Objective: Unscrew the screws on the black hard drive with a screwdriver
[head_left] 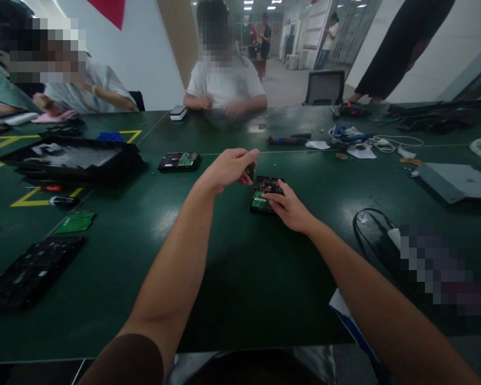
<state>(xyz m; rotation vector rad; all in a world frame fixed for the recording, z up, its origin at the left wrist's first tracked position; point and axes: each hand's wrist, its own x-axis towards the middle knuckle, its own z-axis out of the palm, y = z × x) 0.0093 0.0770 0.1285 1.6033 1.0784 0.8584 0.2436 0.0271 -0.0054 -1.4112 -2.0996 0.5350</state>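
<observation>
My left hand (234, 167) is closed just above the left edge of a black-cased device with a green circuit board (260, 201), which looks like a hard drive. Between its fingers shows a short dark handle with a green-yellow tint (250, 170); its lower end is hidden. My right hand (292, 207) rests on the device from the right, fingers spread across its board and edge. A similar board-bearing device (179, 161) lies farther back to the left.
At left are a black tray (76, 158), a green circuit board (76, 222) and a black panel (34, 270). Cables (350, 133), a long dark tool (288, 139) and a grey metal box (459, 182) lie at right. A person (226, 85) sits opposite.
</observation>
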